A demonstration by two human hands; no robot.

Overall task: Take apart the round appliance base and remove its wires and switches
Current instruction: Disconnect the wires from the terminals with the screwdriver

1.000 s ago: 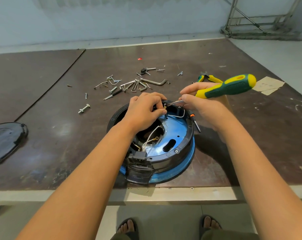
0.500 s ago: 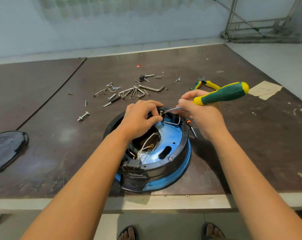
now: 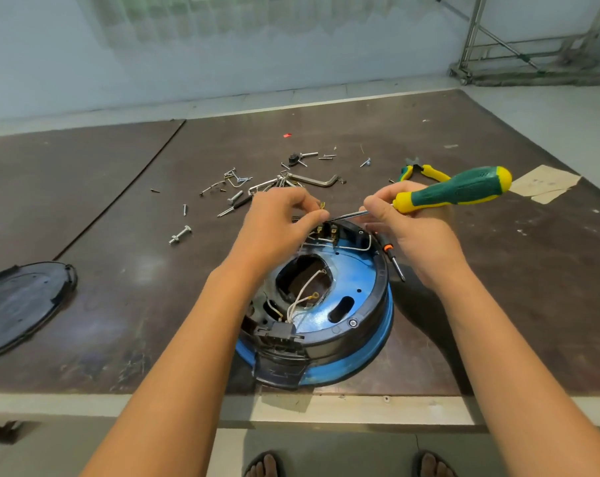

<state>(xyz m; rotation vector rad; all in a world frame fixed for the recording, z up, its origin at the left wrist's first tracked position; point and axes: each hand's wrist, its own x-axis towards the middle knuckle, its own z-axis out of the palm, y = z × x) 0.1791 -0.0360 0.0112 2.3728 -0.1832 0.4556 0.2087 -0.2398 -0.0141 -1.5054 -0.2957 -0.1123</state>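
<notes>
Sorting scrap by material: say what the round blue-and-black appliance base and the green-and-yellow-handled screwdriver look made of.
Round blue-and-black appliance base: blue inner plate looks like painted sheet metal, glossy, with punched slots; black outer ring is probably moulded plastic, with a dull sheen. Green-and-yellow-handled screwdriver: handle seems rubbery plastic, matt and dimpled; thin shaft is bare bright metal, likely steel.

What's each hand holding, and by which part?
The right hand grips the screwdriver at its handle's yellow front end; the left hand pinches a brass terminal.
</notes>
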